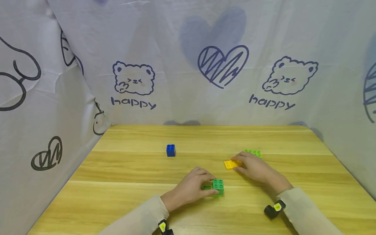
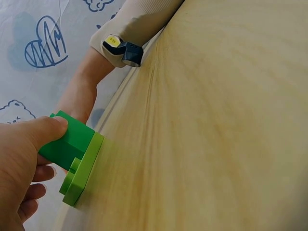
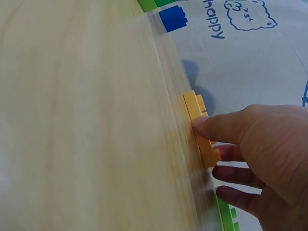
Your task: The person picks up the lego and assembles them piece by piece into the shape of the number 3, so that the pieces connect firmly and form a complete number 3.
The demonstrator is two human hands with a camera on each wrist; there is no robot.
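Observation:
My left hand (image 1: 192, 185) pinches a green toy brick (image 1: 218, 185) between thumb and fingers. In the left wrist view, that green brick (image 2: 72, 137) stands on one end of a flat light-green brick (image 2: 85, 173), whose bare studs show beside it. Further right, my right hand (image 1: 254, 166) pinches a flat yellow brick (image 1: 230, 164) by its long sides. The right wrist view has the thumb on the side of the yellow brick (image 3: 198, 127), close to the tabletop. Just behind that hand lies another flat light-green brick (image 1: 253, 152), partly hidden by it.
A blue brick (image 1: 170, 150) stands alone toward the back left of the wooden table (image 1: 132, 169). White cloth with printed bears and hearts (image 1: 176, 75) hangs behind the table and along both sides. Each wrist wears a small black camera on a band.

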